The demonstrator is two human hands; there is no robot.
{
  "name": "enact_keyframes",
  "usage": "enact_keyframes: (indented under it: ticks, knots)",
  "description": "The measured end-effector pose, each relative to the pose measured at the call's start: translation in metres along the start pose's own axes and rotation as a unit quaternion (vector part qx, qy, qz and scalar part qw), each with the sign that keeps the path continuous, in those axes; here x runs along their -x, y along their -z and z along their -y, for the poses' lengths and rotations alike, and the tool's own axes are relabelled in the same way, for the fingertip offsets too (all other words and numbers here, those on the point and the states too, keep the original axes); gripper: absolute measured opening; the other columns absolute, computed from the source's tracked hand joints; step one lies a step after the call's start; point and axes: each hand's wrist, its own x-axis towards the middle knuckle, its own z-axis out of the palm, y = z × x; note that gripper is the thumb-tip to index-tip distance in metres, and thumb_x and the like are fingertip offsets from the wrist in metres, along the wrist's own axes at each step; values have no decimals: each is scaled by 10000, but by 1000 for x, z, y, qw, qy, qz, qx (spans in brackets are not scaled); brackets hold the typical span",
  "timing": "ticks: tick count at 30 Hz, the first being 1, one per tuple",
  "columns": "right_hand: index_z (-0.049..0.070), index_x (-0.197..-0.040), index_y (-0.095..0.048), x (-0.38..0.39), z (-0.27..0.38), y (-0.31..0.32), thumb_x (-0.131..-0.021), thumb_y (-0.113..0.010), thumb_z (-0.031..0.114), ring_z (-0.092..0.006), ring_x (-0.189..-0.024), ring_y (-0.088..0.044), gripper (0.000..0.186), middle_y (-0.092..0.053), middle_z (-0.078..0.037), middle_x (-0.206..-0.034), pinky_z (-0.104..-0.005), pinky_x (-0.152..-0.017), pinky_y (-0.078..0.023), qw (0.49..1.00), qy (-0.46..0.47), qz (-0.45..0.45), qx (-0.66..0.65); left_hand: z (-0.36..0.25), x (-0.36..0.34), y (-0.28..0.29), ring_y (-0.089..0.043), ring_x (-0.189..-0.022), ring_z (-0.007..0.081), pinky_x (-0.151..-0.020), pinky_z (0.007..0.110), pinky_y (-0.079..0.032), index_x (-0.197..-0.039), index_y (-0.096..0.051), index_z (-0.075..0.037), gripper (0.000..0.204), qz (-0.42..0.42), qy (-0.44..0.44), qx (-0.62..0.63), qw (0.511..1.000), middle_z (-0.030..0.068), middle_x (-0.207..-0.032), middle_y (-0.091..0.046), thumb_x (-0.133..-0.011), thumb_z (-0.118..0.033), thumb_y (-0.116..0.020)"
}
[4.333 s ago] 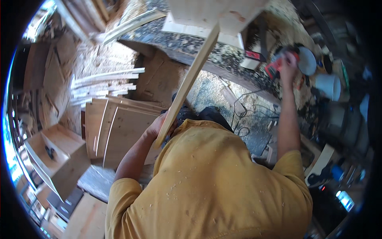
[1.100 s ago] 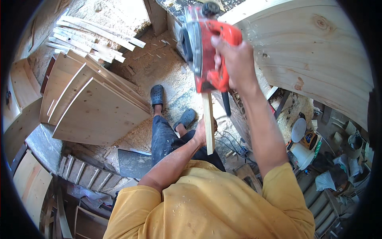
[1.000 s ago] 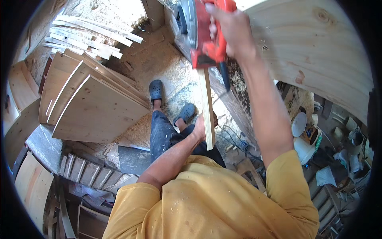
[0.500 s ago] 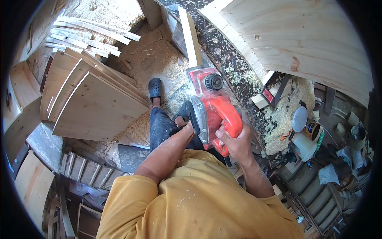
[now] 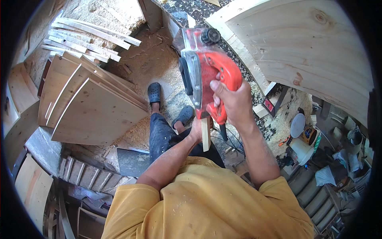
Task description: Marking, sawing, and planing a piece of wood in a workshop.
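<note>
A red electric hand planer (image 5: 203, 75) with a black knob lies along a narrow strip of pale wood (image 5: 205, 137), covering most of its length. My right hand (image 5: 231, 97) is wrapped round the planer's rear handle, thumb on the inner side. My left hand (image 5: 196, 129) grips the strip just behind the planer, near the end closest to me; its fingers are mostly hidden by the wood and the tool. The strip's far tip shows ahead of the planer. A dark cord hangs from the planer's rear.
A large pale wooden panel (image 5: 302, 47) lies at the far right. Curved boards (image 5: 99, 107) lean in a stack at left, with several thin wood strips (image 5: 85, 38) beyond them. Shavings cover the floor and the dark bench (image 5: 246, 75). A white container (image 5: 301, 151) stands among clutter at right.
The planer has slid forward, away from me, along the strip with my right hand. The strip's near end and part of my left hand have come into sight.
</note>
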Motion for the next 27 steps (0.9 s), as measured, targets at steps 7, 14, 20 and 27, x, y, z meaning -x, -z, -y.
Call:
enact_keyframes:
  ticks: [7,14,20,27]
  knots:
    - [28,-860,-623,-62,27,-21,-825,-636,154,-60,-450,-470,132,-500,13,-537,-244,-394,-407,997,67,15,47,3,-2,6,-395,-516,156,-505,293,-330,-723,-486,-69,208,47,6,157,986,19,-593,-399,-829,-242,-533]
    - [39,-946,-589,-123,56,-20,-832,-639,171,-52,-502,-469,181,-496,17,-617,-215,-428,-399,993,64,78,-64,21,-20,16,-398,-529,170,-520,300,-328,-761,-503,-67,274,125,15,200,972,37,-604,-431,-787,-334,-562]
    - [20,-1051,-580,33,-24,15,-786,-669,95,-63,-604,-536,290,-545,5,-687,-234,-495,-454,999,-13,13,41,-11,6,-15,-566,-1014,258,-897,385,-463,-1228,-480,-67,380,143,28,270,952,141,-1126,-562,-905,-266,-466]
    - [4,-984,-546,36,-32,11,-812,-678,126,-65,-568,-524,249,-545,2,-692,-233,-508,-456,997,4,-1,79,-2,-10,1,-478,-1175,248,-1030,416,-365,-1340,-386,-76,468,219,91,409,881,122,-1297,-469,-925,-268,-487]
